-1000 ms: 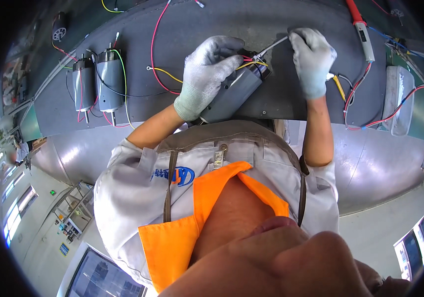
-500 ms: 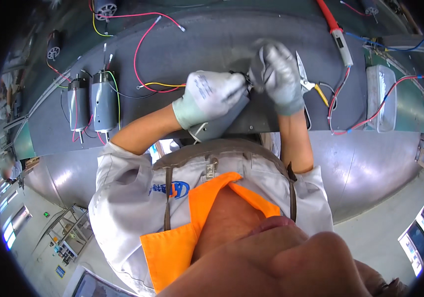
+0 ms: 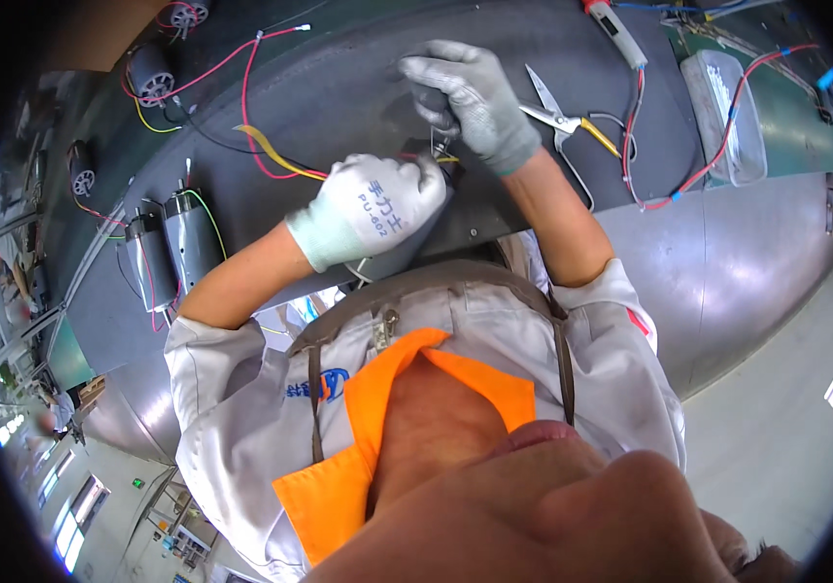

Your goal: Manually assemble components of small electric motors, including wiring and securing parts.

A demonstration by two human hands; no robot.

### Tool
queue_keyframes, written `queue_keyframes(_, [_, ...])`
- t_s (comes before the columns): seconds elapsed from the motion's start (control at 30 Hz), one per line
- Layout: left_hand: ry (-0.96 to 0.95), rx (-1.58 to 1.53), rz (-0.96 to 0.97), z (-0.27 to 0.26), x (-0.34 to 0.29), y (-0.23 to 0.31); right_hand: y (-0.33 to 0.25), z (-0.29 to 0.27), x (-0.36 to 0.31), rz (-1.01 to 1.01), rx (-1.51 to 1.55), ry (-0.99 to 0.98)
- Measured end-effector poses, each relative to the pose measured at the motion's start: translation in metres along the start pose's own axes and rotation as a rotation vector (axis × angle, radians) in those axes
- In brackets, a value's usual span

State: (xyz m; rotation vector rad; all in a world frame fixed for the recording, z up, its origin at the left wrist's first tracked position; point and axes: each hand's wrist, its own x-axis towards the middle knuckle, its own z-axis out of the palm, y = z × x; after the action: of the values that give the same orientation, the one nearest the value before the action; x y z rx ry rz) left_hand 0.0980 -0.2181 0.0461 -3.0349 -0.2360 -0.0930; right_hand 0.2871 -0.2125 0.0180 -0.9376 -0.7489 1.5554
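My left hand [image 3: 377, 206], in a grey-white coated glove, is closed round a bundle of wires. Their loose ends, a yellow-sleeved wire [image 3: 278, 154] among them, come out on its left side. Beneath that hand lies a grey cylindrical motor [image 3: 418, 249], mostly hidden by the glove. My gloved right hand [image 3: 479, 102] is raised just beyond, its fingers bent and spread apart, with nothing visible held in them. A small metallic piece [image 3: 440, 144] shows between the hands, close to the right thumb; its kind is unclear.
Two grey motors [image 3: 193, 233] with wires stand at left, and smaller dark motors [image 3: 151, 76] lie farther back. Right of my hands are scissors [image 3: 564, 121] with yellow on the handle, a red-and-white handheld tool [image 3: 618, 37] with a cable, and a clear plastic tray [image 3: 732, 121].
My right hand has moved up and left, and its fingers have spread from a blurred, bunched grip. The left hand still grips the wires. The whole view has turned and shifted slightly.
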Motion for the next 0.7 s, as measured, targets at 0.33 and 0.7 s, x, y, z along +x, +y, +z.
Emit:
queue_keyframes(0.33, [0.051, -0.256, -0.175, 0.002, 0.021, -0.011, 0.054, -0.074, -0.142, -0.262, -1.963, 0.632])
queue_keyframes(0.7, [0.132, -1.831, -0.66, 0.02, 0.012, -0.057, 0.019, -0.072, -0.179, 0.176, -1.222, 0.309])
